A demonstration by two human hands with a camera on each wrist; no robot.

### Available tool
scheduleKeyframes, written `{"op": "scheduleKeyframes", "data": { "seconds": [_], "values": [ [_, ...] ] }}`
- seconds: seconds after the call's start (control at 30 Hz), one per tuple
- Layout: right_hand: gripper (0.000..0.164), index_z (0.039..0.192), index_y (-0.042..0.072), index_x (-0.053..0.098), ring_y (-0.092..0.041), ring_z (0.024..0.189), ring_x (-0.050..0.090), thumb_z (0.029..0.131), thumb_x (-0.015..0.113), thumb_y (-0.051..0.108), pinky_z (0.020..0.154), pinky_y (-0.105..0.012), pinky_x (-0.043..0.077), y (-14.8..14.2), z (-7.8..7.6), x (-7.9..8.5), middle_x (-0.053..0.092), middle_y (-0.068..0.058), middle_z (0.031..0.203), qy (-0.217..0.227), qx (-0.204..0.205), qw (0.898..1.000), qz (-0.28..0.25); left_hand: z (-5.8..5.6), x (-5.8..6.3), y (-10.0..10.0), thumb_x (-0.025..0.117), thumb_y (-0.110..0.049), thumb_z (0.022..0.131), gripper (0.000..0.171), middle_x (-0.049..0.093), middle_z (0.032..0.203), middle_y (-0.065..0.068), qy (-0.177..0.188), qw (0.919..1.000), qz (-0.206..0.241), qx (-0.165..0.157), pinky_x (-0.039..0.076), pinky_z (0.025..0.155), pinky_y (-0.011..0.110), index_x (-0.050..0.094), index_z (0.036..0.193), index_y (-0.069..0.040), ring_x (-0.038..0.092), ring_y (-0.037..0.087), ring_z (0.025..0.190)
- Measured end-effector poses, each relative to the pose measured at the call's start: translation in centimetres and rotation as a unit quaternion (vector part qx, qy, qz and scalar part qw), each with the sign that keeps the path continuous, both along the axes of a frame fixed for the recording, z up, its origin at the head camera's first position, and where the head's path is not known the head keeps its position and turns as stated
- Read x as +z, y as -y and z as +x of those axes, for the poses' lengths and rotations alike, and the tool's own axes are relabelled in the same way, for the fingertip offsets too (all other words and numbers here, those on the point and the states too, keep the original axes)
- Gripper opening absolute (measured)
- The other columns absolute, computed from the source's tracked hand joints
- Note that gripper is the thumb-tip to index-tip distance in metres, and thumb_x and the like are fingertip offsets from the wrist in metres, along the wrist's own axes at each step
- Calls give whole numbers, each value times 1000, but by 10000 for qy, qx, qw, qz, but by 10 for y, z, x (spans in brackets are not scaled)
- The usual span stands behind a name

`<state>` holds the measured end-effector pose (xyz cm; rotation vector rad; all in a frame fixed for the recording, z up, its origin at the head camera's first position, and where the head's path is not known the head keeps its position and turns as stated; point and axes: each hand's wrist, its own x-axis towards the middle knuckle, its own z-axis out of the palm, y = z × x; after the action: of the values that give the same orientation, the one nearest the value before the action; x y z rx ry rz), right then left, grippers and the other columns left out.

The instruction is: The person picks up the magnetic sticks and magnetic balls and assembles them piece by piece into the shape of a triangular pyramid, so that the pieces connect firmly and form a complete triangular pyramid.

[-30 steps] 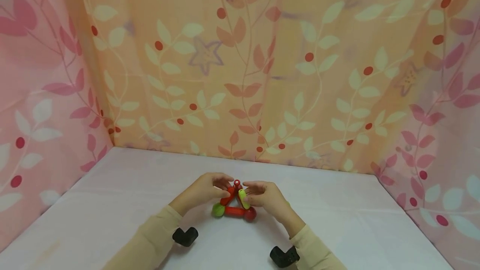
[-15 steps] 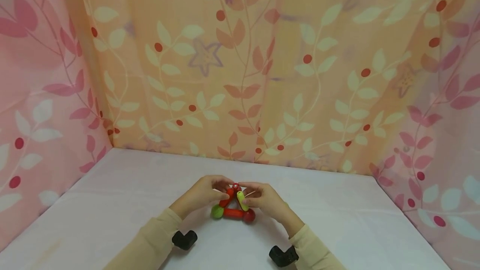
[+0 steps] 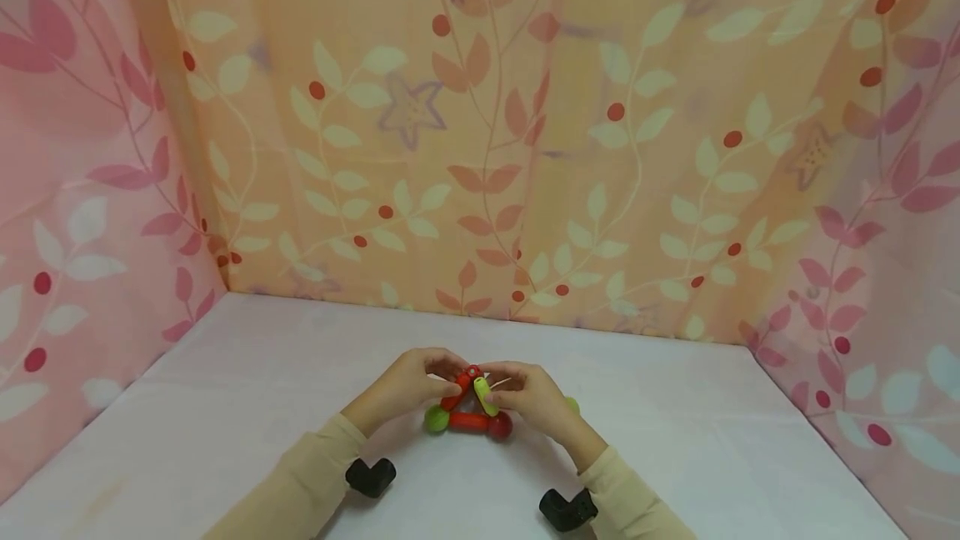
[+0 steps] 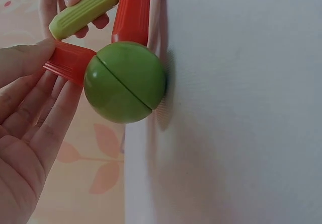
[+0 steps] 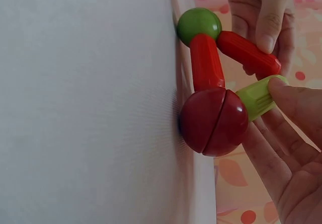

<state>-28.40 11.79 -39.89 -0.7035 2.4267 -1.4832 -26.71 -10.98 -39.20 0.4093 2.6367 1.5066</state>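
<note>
A toy frame of ribbed rods and balls stands on the white table between the hands. In front, a red rod (image 3: 468,422) joins a green ball (image 3: 437,419) to a dark red ball (image 3: 500,425). My left hand (image 3: 420,375) pinches another red rod (image 4: 73,62), which slants up from the green ball. A yellow-green rod (image 5: 257,98), rising from the dark red ball, is pinched by my right hand (image 3: 536,398). At the top, a small red piece (image 3: 473,371) with a pale centre shows between the fingertips. Whether the upper rods are joined there is hidden.
A yellow-green object (image 3: 573,404) peeks out behind the right wrist, mostly hidden. Black wrist-worn devices (image 3: 371,477) sit near both sleeves. Patterned cloth walls (image 3: 480,148) stand behind and at both sides of the white table (image 3: 187,407).
The fingertips of both hands have come closer around the small red top piece. The balls and rods have barely shifted. The yellow-green object behind the right wrist has come into sight.
</note>
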Motion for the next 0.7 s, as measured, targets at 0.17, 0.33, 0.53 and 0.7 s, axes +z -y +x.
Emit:
{"op": "scheduleKeyframes", "data": {
  "seconds": [0.17, 0.33, 0.53, 0.7],
  "values": [
    [37, 126, 10, 68, -19, 96, 68, 90, 71, 15, 78, -32, 58, 1, 1, 0, 70, -13, 111, -3, -131, 9999, -49, 0, 1, 0, 75, -16, 87, 21, 72, 101, -3, -42, 9999, 40, -101, 52, 92, 43, 73, 108, -18, 63, 18, 104],
    [37, 125, 6, 68, -20, 96, 69, 90, 72, 14, 78, -32, 58, 1, 3, 0, 71, -16, 111, 15, -175, 9998, -125, 1, -1, -2, 76, -14, 86, 23, 70, 99, -1, -30, 9999, 71, -113, 54, 85, 35, 72, 108, -13, 63, 16, 98],
    [35, 124, 5, 68, -21, 97, 69, 90, 72, 13, 79, -34, 58, 3, 5, 0, 72, -16, 110, -1, -222, 9996, -186, 1, -2, -4, 77, -12, 85, 24, 69, 95, 1, 6, 9998, 203, -42, 56, 78, 28, 70, 108, -9, 62, 14, 91],
    [36, 126, 6, 67, -22, 98, 69, 90, 71, 14, 80, -35, 59, 3, 5, 1, 72, -16, 112, -2, -186, 9997, -175, 1, -2, -3, 77, -12, 85, 24, 69, 96, 1, 30, 9997, 242, -24, 56, 79, 28, 70, 107, -9, 62, 14, 91]
  ]
}}
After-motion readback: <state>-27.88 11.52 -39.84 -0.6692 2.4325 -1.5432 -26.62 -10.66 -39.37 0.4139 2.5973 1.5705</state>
